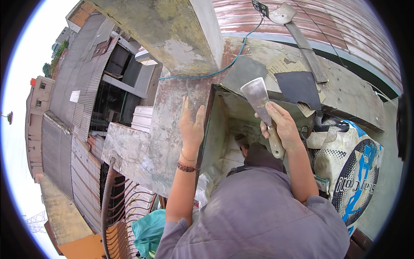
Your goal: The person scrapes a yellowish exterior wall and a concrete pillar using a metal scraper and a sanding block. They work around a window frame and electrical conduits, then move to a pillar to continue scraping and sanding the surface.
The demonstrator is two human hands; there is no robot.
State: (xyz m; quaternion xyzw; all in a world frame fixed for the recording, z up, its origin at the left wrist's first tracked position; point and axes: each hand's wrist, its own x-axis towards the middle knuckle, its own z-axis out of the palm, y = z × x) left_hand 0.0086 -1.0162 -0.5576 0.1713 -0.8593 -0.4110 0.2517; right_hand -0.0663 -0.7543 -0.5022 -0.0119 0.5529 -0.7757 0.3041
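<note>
R hand (282,125) grip shut round scraper (261,108); L hand (191,127) flat, open on wall (168,129), white-blue-black sack (353,168) at right.

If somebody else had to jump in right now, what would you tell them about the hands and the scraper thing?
Left hand: flat, open, pressed on the worn concrete wall at its corner edge, holding nothing.
Right hand: shut on the putty knife by its pale handle, wide metal blade pointing up in front of the recess beside the wall.
Nearby: a second trowel lies on the ledge above, and a printed sack sits at the right.
Done: the wall face shows patchy, scraped-looking paint.
Left: the blade is off the surface just now; how much remains cannot be told.
</note>
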